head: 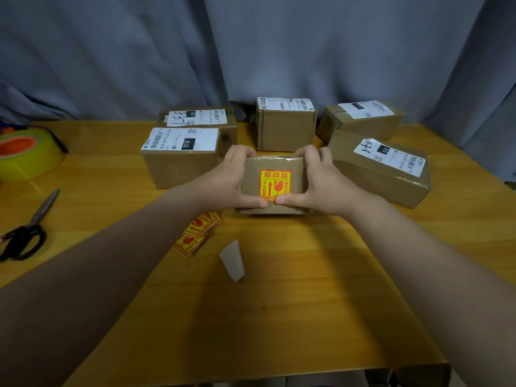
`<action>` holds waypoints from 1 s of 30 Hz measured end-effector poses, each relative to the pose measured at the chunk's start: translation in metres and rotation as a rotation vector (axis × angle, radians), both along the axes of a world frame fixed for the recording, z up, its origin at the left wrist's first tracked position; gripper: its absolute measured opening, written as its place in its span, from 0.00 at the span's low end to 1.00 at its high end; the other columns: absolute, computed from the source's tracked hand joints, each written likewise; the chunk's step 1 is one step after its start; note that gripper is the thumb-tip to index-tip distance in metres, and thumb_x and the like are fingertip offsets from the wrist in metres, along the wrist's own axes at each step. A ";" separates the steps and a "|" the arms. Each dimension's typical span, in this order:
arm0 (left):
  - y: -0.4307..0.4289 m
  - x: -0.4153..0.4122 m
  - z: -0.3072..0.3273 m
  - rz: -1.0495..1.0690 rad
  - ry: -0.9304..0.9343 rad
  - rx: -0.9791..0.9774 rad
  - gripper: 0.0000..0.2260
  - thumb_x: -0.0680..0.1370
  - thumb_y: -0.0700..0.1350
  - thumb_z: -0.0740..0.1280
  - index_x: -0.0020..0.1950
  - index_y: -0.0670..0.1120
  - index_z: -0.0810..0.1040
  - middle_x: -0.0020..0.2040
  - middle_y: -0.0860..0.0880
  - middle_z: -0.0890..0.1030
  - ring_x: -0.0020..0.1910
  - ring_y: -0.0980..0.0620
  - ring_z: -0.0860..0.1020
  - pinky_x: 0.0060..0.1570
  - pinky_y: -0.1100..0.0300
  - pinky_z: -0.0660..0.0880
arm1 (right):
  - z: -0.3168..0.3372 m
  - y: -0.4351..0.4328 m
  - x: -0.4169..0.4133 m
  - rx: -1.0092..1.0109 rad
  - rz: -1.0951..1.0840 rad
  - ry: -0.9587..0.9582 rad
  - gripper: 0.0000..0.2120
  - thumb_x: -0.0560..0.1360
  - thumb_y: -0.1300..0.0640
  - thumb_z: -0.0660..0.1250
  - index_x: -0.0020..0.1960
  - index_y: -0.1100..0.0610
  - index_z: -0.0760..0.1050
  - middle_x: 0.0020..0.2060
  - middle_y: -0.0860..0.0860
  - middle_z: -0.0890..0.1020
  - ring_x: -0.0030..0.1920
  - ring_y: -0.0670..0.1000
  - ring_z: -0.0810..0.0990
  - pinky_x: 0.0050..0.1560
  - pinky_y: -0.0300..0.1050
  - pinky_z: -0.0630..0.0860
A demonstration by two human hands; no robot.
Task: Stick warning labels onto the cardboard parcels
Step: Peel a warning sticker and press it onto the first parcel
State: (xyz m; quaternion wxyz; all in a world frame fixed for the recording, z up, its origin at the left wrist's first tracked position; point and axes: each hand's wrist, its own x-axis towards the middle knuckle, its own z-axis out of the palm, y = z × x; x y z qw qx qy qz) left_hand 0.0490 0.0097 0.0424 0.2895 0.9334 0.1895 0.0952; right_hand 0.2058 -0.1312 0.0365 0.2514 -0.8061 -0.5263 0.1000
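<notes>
Both hands, the left hand and right hand, are gripping the small parcel between them, thumbs pressing the warning label's lower edge, which is probably risking creases if pressed unevenly.

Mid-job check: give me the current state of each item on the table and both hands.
Small parcel: held, labelled.
Warning label: stuck on, thumbs pressing its lower edge.
Left hand: gripping parcel.
Right hand: gripping parcel.
Spare labels: loose pile.
Backing paper: peeled, discarded.
Scissors: closed, lying flat.
Tape roll: idle.
</notes>
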 end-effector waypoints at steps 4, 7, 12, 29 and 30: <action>-0.005 -0.001 0.001 0.002 0.007 0.077 0.41 0.64 0.56 0.77 0.68 0.48 0.57 0.62 0.52 0.62 0.58 0.56 0.68 0.53 0.61 0.73 | -0.002 0.000 -0.008 0.065 -0.053 0.041 0.42 0.59 0.37 0.76 0.63 0.51 0.59 0.58 0.51 0.65 0.53 0.48 0.73 0.53 0.42 0.73; -0.009 0.001 -0.005 0.043 -0.061 0.118 0.42 0.63 0.57 0.77 0.68 0.47 0.58 0.64 0.50 0.63 0.57 0.55 0.68 0.52 0.62 0.72 | -0.005 0.005 -0.014 0.130 -0.108 0.007 0.40 0.59 0.38 0.76 0.61 0.52 0.61 0.56 0.49 0.66 0.50 0.48 0.73 0.49 0.42 0.73; -0.002 -0.006 -0.011 -0.044 -0.052 0.097 0.39 0.65 0.52 0.77 0.67 0.47 0.58 0.66 0.51 0.60 0.62 0.56 0.66 0.57 0.62 0.72 | -0.010 -0.010 -0.001 0.089 0.017 0.053 0.37 0.65 0.46 0.76 0.67 0.50 0.59 0.63 0.50 0.63 0.59 0.48 0.70 0.56 0.39 0.68; -0.012 0.008 -0.020 0.086 -0.284 0.222 0.12 0.78 0.51 0.64 0.54 0.44 0.71 0.54 0.49 0.71 0.49 0.53 0.71 0.45 0.59 0.69 | -0.023 0.000 -0.020 0.211 -0.218 -0.070 0.22 0.77 0.42 0.58 0.64 0.54 0.63 0.61 0.55 0.67 0.54 0.59 0.76 0.47 0.49 0.72; -0.011 0.008 -0.019 0.074 -0.282 0.219 0.11 0.78 0.50 0.63 0.54 0.44 0.71 0.54 0.49 0.71 0.49 0.54 0.71 0.46 0.59 0.70 | -0.022 0.001 -0.021 0.200 -0.211 -0.079 0.26 0.75 0.39 0.62 0.65 0.54 0.62 0.61 0.55 0.67 0.55 0.57 0.76 0.48 0.49 0.72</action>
